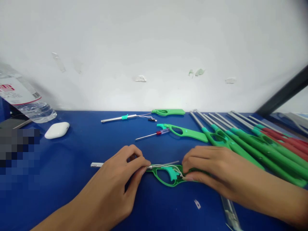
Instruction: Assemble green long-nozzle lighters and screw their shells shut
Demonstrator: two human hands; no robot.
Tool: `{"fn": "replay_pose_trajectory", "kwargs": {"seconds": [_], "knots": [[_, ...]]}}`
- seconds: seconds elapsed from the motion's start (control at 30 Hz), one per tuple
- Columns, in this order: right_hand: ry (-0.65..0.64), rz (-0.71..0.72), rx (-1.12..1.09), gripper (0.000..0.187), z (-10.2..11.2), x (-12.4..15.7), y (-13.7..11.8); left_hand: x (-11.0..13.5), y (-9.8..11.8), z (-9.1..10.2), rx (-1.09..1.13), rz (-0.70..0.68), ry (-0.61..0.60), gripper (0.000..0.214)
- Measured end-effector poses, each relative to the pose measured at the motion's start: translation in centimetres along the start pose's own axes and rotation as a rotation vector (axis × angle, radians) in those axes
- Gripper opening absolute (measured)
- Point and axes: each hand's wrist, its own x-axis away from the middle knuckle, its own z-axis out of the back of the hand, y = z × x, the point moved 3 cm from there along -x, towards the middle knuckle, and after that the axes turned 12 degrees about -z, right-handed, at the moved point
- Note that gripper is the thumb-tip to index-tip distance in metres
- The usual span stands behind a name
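A green lighter shell (168, 176) with a teal trigger, thin white wires and a metal tube (96, 165) lies on the blue table between my hands. My left hand (120, 179) pinches the tube where it meets the shell. The fingers of my right hand (211, 170) are closed, pressing down on the handle end. Two more partly built green lighters, one (183, 131) with a red-tipped rod and one (168, 112) with a wired metal tube, lie farther back.
A row of several finished green and red long lighters (252, 141) lies at the right. A white earbud case (57, 130) and a tipped plastic water bottle (26, 99) sit at the left. A white wall stands behind the table. A small clear part (230, 213) lies near my right wrist.
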Motion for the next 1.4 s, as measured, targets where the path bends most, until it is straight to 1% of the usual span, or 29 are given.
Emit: {"fn": "replay_pose_trajectory", "kwargs": {"seconds": [0.17,0.3,0.4,0.53,0.73,0.9,0.97,1.07,1.23,1.3,1.4], "knots": [[-0.013,-0.006,-0.008,0.021,0.06,0.06,0.10,0.30,-0.29,-0.30,-0.014,-0.010,-0.011,0.027],[-0.025,-0.013,-0.014,0.021,0.12,0.09,0.11,0.40,-0.52,-0.57,-0.005,0.007,-0.015,0.029],[-0.024,-0.020,-0.025,0.020,0.16,0.05,0.12,0.23,-0.53,-0.58,0.010,-0.018,-0.013,0.030],[-0.031,-0.015,-0.021,0.020,0.09,0.03,0.16,0.04,-0.48,-0.34,-0.030,-0.057,0.003,0.033],[-0.015,-0.015,-0.021,0.019,0.07,0.01,0.16,0.24,-0.45,-0.51,-0.097,-0.060,-0.060,0.035],[-0.006,-0.010,-0.023,0.019,0.15,0.05,0.17,0.43,-0.42,-0.58,-0.139,-0.099,-0.039,0.038],[-0.006,-0.012,-0.024,0.019,0.17,0.05,0.21,0.34,-0.40,-0.48,-0.144,-0.107,-0.053,0.040],[-0.009,-0.016,-0.024,0.019,0.18,0.02,0.26,0.07,-0.27,-0.23,-0.170,-0.132,-0.093,0.045],[0.003,-0.007,-0.013,0.021,0.00,0.13,0.29,-0.04,-0.11,-0.03,-0.239,-0.196,-0.130,0.062],[0.018,0.003,-0.005,0.023,-0.21,0.17,0.28,0.04,-0.08,-0.04,-0.245,-0.216,-0.149,0.059],[0.065,0.035,0.006,0.025,-0.45,0.11,0.08,0.10,-0.10,0.06,-0.233,-0.209,-0.169,0.039]]}}
